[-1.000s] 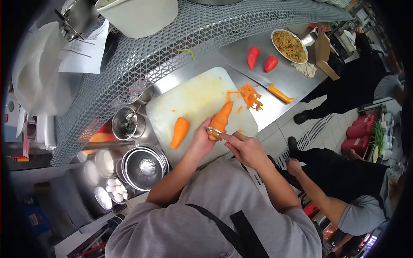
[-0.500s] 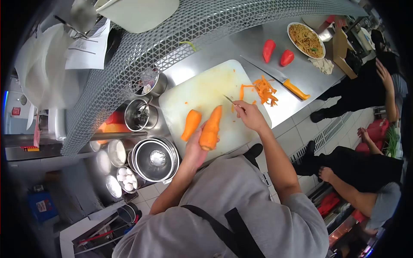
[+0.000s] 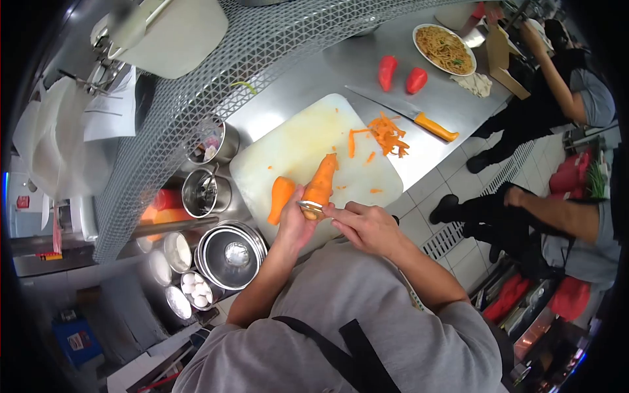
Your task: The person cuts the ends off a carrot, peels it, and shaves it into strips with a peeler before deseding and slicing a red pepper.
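Note:
My left hand (image 3: 296,223) grips a peeled-looking carrot (image 3: 322,179), its narrow end pointing away from me over the cutting board. In my right hand (image 3: 367,227) is a metal peeler (image 3: 310,209), its blade lying across the thick end of that carrot. A second carrot (image 3: 281,198) lies on the white cutting board (image 3: 262,147), just left of my left hand. Orange carrot peelings (image 3: 389,134) are heaped at the board's right edge, with a few loose scraps nearby.
Beyond the board lie a yellow-handled knife (image 3: 436,126), two red peppers (image 3: 386,71) and a plate of noodles (image 3: 445,50). Metal pots (image 3: 207,192), a large bowl (image 3: 230,257) and eggs (image 3: 195,288) stand at left. A mesh shelf (image 3: 216,85) overhangs the counter. Co-workers (image 3: 557,223) stand at right.
My right hand has come back toward me, bringing the peeler from above the board to the carrot's thick end. The left hand still holds the carrot. The co-workers at right have shifted.

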The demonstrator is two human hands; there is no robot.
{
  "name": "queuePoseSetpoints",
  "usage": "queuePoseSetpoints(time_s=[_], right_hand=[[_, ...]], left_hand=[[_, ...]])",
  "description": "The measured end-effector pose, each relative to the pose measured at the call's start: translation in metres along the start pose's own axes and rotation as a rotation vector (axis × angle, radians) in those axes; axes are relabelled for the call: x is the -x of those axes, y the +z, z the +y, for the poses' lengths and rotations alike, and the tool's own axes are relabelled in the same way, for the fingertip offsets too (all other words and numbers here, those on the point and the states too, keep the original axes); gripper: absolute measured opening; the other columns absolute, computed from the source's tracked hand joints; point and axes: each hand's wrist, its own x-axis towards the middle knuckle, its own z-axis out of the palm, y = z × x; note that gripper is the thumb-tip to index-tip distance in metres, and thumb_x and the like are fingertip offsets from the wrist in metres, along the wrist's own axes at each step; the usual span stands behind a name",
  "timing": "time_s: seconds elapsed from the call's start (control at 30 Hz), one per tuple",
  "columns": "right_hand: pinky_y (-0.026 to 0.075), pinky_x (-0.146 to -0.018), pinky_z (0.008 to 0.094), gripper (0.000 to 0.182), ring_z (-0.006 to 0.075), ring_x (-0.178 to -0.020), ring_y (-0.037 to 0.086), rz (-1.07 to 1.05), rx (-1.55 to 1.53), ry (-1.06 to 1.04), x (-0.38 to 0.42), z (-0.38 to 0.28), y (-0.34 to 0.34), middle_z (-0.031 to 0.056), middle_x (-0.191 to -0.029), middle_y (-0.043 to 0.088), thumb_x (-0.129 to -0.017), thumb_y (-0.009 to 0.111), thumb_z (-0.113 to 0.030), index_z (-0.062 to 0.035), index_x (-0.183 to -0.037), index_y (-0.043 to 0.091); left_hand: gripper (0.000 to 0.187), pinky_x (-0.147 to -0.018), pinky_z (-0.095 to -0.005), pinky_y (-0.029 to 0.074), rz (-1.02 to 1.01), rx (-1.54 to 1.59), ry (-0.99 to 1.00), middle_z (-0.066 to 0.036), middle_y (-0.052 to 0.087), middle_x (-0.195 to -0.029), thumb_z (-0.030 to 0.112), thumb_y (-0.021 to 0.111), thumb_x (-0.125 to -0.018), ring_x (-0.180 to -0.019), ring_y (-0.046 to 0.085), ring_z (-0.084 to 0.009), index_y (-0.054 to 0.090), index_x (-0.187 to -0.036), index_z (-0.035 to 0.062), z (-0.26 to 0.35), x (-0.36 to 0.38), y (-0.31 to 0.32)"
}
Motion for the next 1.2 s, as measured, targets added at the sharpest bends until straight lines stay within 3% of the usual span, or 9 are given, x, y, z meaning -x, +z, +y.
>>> queuePoseSetpoints(time_s=[0.17, 0.23, 0.33, 0.37, 0.63, 0.87, 0.93, 1.1, 1.2], right_hand=[[0.051, -0.060, 0.0403, 0.027, 0.0326, -0.063, 0.062, 0.268, -0.014, -0.056, -0.025, 0.070, 0.032, 0.0147, -0.077, 0.065, -0.091, 0.063, -0.016, -0.0082, -0.117, 0.066], [0.051, -0.062, 0.0383, 0.026, 0.0301, -0.065, 0.064, 0.020, 0.041, 0.260, -0.045, 0.114, 0.035, 0.0152, -0.074, 0.066, -0.093, 0.060, -0.019, -0.0060, -0.115, 0.066], [0.050, -0.062, 0.0351, 0.028, 0.0237, -0.064, 0.065, 0.200, -0.183, 0.383, -0.054, 0.117, 0.032, 0.0132, -0.070, 0.066, -0.096, 0.057, -0.023, -0.0043, -0.115, 0.064], [0.049, -0.062, 0.0335, 0.030, 0.0192, -0.061, 0.063, 0.084, -0.345, 0.638, -0.050, 0.112, 0.025, 0.0109, -0.071, 0.066, -0.097, 0.056, -0.025, -0.0032, -0.115, 0.064], [0.050, -0.059, 0.0373, 0.026, 0.0301, -0.062, 0.063, 0.079, -0.175, -0.008, 0.004, 0.002, 0.018, 0.0155, -0.078, 0.064, -0.091, 0.064, -0.015, -0.0039, -0.114, 0.065], [0.053, -0.063, 0.0440, 0.029, 0.0364, -0.067, 0.064, 0.031, -0.151, 0.010, -0.001, 0.028, 0.033, 0.0151, -0.084, 0.065, -0.092, 0.061, -0.021, -0.0139, -0.120, 0.064], [0.051, -0.063, 0.0392, 0.020, 0.0328, -0.066, 0.064, 0.262, -0.120, -0.059, -0.028, 0.054, 0.046, 0.0162, -0.079, 0.065, -0.092, 0.062, -0.015, -0.0046, -0.108, 0.066], [0.049, -0.061, 0.0329, 0.025, 0.0247, -0.061, 0.060, 0.249, -0.341, 0.378, -0.065, 0.102, 0.040, 0.0155, -0.074, 0.061, -0.095, 0.057, -0.019, -0.0032, -0.114, 0.064], [0.047, -0.060, 0.0304, 0.028, 0.0206, -0.059, 0.057, 0.135, -0.365, 0.374, -0.046, 0.070, 0.027, 0.0135, -0.073, 0.061, -0.096, 0.057, -0.019, -0.0038, -0.118, 0.064]], left_hand=[[0.053, -0.074, -0.0380, 0.053, 0.006, -0.190, 0.064, -0.018, 0.062, -0.116, 0.037, 0.022, -0.107, -0.084, 0.064, -0.0276, 0.043, -0.137, -0.0019, -0.003, 0.000, -0.013], [0.053, -0.074, -0.0370, 0.053, -0.072, -0.212, -0.024, -0.017, 0.060, -0.118, 0.037, 0.022, -0.107, -0.085, 0.064, -0.0275, 0.042, -0.139, -0.0006, -0.007, 0.015, -0.014], [0.053, -0.074, -0.0365, 0.053, -0.020, -0.125, 0.045, -0.017, 0.060, -0.120, 0.039, 0.025, -0.106, -0.087, 0.064, -0.0265, 0.043, -0.139, 0.0011, -0.010, 0.022, -0.015], [0.053, -0.074, -0.0365, 0.053, -0.023, -0.121, 0.051, -0.017, 0.060, -0.120, 0.039, 0.025, -0.106, -0.087, 0.064, -0.0265, 0.043, -0.139, 0.0011, -0.008, 0.019, -0.015], [0.054, -0.083, -0.0389, 0.048, 0.019, -0.005, -0.052, -0.011, 0.066, -0.112, 0.046, 0.030, -0.105, -0.097, 0.062, -0.0205, 0.053, -0.131, 0.0049, 0.003, 0.006, -0.018], [0.052, -0.076, -0.0325, 0.048, -0.006, 0.053, -0.061, -0.013, 0.066, -0.111, 0.040, 0.029, -0.104, -0.092, 0.062, -0.0192, 0.052, -0.131, 0.0023, 0.005, 0.000, -0.008], [0.050, -0.074, -0.0339, 0.049, -0.054, -0.052, -0.020, -0.015, 0.066, -0.112, 0.038, 0.030, -0.104, -0.091, 0.062, -0.0201, 0.052, -0.131, 0.0013, 0.003, -0.005, -0.028], [0.050, -0.066, -0.0333, 0.051, -0.088, -0.078, 0.005, -0.017, 0.065, -0.112, 0.040, 0.033, -0.104, -0.088, 0.064, -0.0227, 0.047, -0.133, 0.0014, 0.010, 0.019, -0.022], [0.048, -0.067, -0.0341, 0.052, 0.015, -0.002, 0.002, -0.017, 0.065, -0.112, 0.039, 0.033, -0.104, -0.086, 0.064, -0.0236, 0.048, -0.132, 0.0019, 0.014, 0.018, -0.018]])
